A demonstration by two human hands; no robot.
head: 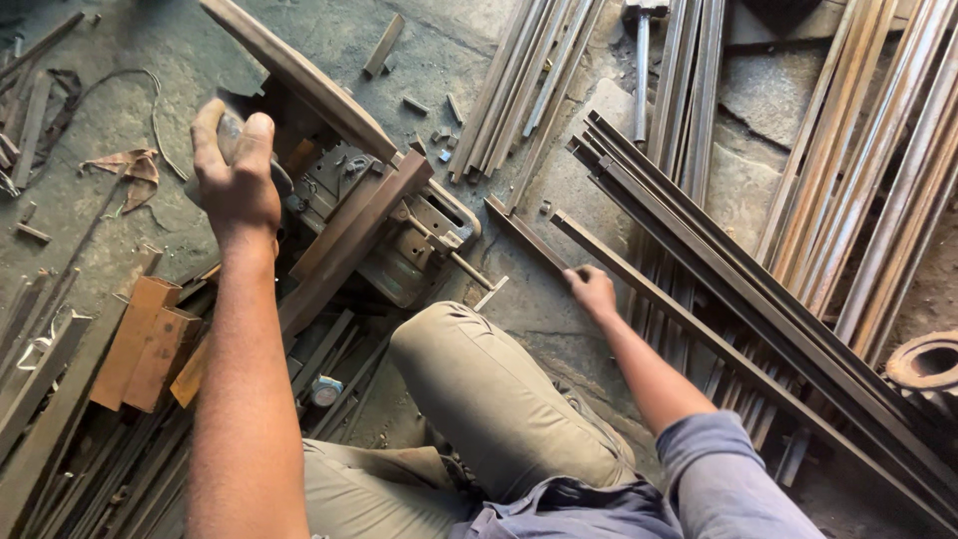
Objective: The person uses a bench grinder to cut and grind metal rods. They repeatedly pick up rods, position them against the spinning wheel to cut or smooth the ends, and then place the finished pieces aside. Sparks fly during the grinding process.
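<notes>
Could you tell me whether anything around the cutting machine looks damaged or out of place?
Short offcuts lie scattered on the cracked floor beside the machine. The left hand grips its handle; the right hand holds a long steel strip.

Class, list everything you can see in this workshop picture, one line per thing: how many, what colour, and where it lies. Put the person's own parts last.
Cut-off saw: one, grey and rusty, on the floor at centre left.
Saw handle: one, dark, under the left hand.
Long metal bar: one, dark, slanting from the saw to lower right, under the right hand.
Metal strips: many, rusty grey, bundled at upper right.
Thin rods: several, grey, top centre.
Short box sections: about three, orange-brown, lower left.
Offcuts: several, grey, scattered above the saw.
Ring: one, rusty, right edge.
Floor: grey concrete.
Knee: one, khaki trousers, bottom centre.
Left hand: grips the saw handle.
Right hand: rests on the long bar.
</notes>
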